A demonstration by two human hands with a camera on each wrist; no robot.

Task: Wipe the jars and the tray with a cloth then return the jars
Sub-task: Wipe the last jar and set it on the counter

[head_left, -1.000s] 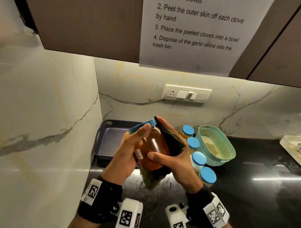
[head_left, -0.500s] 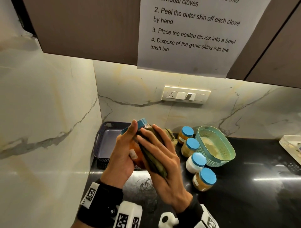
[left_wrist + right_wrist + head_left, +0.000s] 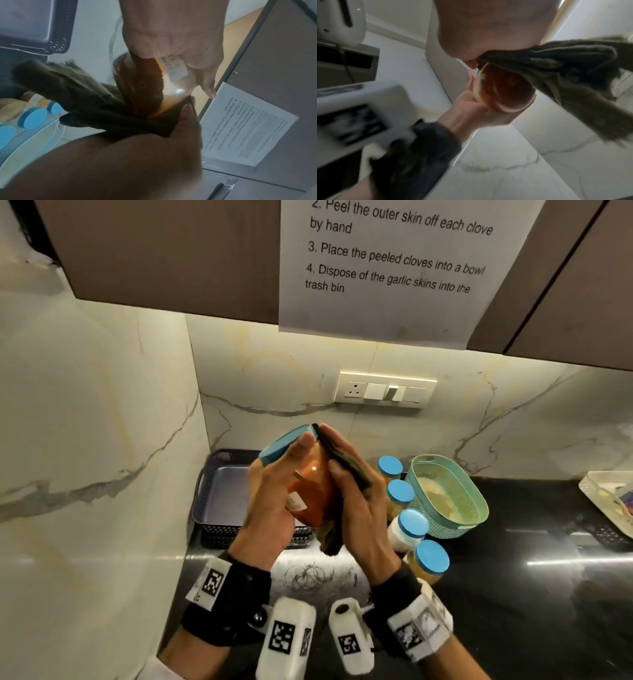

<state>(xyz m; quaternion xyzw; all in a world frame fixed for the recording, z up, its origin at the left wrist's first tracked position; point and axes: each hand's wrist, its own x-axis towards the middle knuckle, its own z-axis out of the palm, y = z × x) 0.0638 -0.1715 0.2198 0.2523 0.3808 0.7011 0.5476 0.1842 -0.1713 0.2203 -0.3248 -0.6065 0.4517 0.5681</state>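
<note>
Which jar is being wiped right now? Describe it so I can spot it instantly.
Start at the dark tray in the counter's corner. Just in front of it, held in the air, the left hand grips a tilted jar while the right hand presses a dark cloth against it. Unlike the paler jars standing by the green basket, its contents are deep orange.

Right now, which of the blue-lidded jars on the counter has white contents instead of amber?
The white-filled jar, third back from the far end of the row beside the teal basket. The other three standing jars look amber or yellowish.
</note>
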